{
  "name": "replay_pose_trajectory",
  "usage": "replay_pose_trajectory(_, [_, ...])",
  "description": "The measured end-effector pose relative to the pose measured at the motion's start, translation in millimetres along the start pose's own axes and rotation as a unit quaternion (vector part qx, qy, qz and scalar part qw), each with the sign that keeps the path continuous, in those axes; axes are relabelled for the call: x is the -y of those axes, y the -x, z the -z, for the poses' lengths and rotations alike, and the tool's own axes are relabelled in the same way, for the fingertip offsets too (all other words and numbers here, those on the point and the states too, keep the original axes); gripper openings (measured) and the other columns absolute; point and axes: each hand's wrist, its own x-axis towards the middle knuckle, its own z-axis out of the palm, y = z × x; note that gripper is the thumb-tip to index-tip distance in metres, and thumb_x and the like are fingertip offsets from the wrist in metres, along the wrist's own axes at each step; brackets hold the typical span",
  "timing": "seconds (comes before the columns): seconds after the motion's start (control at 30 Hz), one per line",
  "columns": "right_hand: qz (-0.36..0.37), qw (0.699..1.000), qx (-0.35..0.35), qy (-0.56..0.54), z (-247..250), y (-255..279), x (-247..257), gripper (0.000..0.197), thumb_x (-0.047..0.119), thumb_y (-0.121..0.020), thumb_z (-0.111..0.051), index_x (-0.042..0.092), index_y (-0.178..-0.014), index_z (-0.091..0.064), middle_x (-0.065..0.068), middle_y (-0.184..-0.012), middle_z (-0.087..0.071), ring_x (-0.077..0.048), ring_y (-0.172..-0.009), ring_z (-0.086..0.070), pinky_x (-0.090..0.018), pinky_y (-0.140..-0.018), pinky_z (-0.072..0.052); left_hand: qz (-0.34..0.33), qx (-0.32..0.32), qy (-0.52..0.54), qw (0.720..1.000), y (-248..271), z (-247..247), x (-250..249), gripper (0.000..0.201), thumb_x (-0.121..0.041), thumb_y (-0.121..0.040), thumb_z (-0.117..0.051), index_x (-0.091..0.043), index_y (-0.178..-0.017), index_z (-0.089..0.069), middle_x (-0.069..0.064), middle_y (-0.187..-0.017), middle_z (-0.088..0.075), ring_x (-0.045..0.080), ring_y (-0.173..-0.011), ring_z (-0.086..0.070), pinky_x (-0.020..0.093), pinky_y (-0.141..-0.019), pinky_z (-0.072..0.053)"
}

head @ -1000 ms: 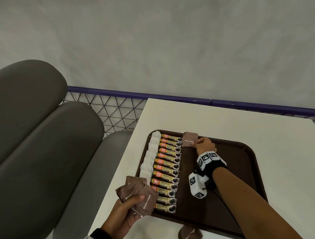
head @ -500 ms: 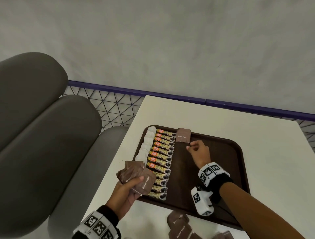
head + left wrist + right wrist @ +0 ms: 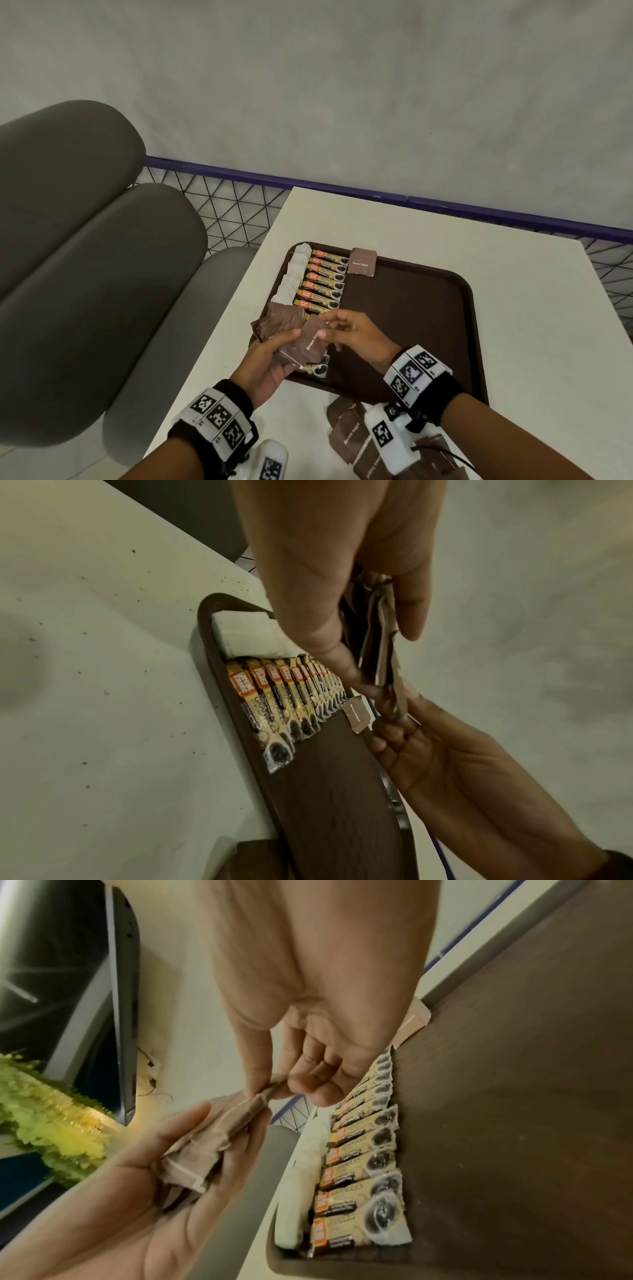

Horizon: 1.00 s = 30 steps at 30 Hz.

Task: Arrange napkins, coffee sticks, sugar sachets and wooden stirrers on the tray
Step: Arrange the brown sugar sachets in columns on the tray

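A dark brown tray point(image 3: 421, 329) lies on the white table. Along its left side runs a row of white napkins point(image 3: 294, 274) and beside it a column of coffee sticks point(image 3: 325, 278). One brown sugar sachet point(image 3: 362, 261) lies flat at the tray's far edge. My left hand point(image 3: 270, 359) holds a fan of several brown sugar sachets point(image 3: 287, 329) above the tray's near left corner. My right hand point(image 3: 346, 330) pinches the corner of the top sachet point(image 3: 310, 344) in that fan, thumb and forefinger closed on it point(image 3: 270, 1091).
More brown sugar sachets point(image 3: 346, 435) lie loose on the table near the front edge, partly under my right wrist. A grey cushioned bench point(image 3: 85, 274) stands left of the table. A purple-railed wire fence point(image 3: 239, 212) runs behind it.
My right hand left the sachet it laid at the tray's far edge and came back toward me. It now pinches a sachet in the left hand's fan.
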Motion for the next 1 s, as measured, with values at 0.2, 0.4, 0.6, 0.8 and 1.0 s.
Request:
replay_pose_trajectory(0.2, [-0.017,0.995,-0.085,-0.046,20.0,3.0,-3.7,0.008,0.007,-0.086,-0.061,0.010,-0.093,-0.061,-0.001,-0.079,-0.062,-0.008,-0.060,-0.050,-0.016,-0.054,-0.043,0.023,-0.002,0.034,0.999,-0.8,12.5,-0.7,0.051,0.001,-0.078,-0.053,-0.004,-0.129,-0.048,0.028,-0.122,-0.059,0.042,-0.109,-0.059,0.040,-0.076,-0.058])
replay_pose_trajectory(0.4, [-0.050,0.959,-0.277,-0.018,60.6,-13.9,-17.8,0.006,0.003,-0.085,-0.060,0.008,-0.088,-0.057,-0.002,-0.078,-0.060,-0.010,-0.065,-0.054,-0.014,-0.055,-0.044,0.011,-0.041,0.001,0.999,-2.8,21.8,-0.8,0.046,-0.004,-0.081,-0.058,-0.007,-0.126,-0.052,0.022,-0.116,-0.065,0.038,-0.106,-0.062,0.041,-0.072,-0.059])
replay_pose_trajectory(0.6, [-0.093,0.917,-0.387,-0.002,95.7,-55.2,-29.6,0.018,0.007,-0.080,-0.067,0.005,-0.098,-0.067,-0.013,-0.102,-0.068,-0.021,-0.090,-0.058,-0.039,-0.095,-0.045,0.010,-0.055,-0.025,0.998,-7.2,29.0,-4.6,0.048,-0.010,-0.076,-0.063,-0.013,-0.124,-0.055,0.016,-0.113,-0.068,0.032,-0.105,-0.063,0.037,-0.070,-0.059])
replay_pose_trajectory(0.8, [-0.123,0.914,-0.385,0.048,103.1,-92.0,-19.9,0.026,0.008,-0.081,-0.067,0.001,-0.105,-0.067,-0.015,-0.109,-0.066,-0.023,-0.094,-0.058,-0.024,-0.082,-0.039,0.020,-0.033,-0.006,0.999,-14.9,37.3,-9.1,0.053,-0.003,-0.074,-0.058,-0.008,-0.126,-0.053,0.020,-0.120,-0.063,0.037,-0.112,-0.058,0.037,-0.073,-0.059])
replay_pose_trajectory(1.0, [-0.170,0.905,-0.380,0.088,101.2,-113.5,-25.1,0.019,0.009,-0.081,-0.067,0.007,-0.100,-0.067,-0.013,-0.107,-0.066,-0.027,-0.097,-0.058,-0.026,-0.082,-0.042,0.027,-0.029,-0.016,0.999,-21.5,42.3,-16.0,0.052,0.002,-0.073,-0.057,-0.007,-0.124,-0.052,0.022,-0.117,-0.063,0.039,-0.107,-0.060,0.038,-0.068,-0.060])
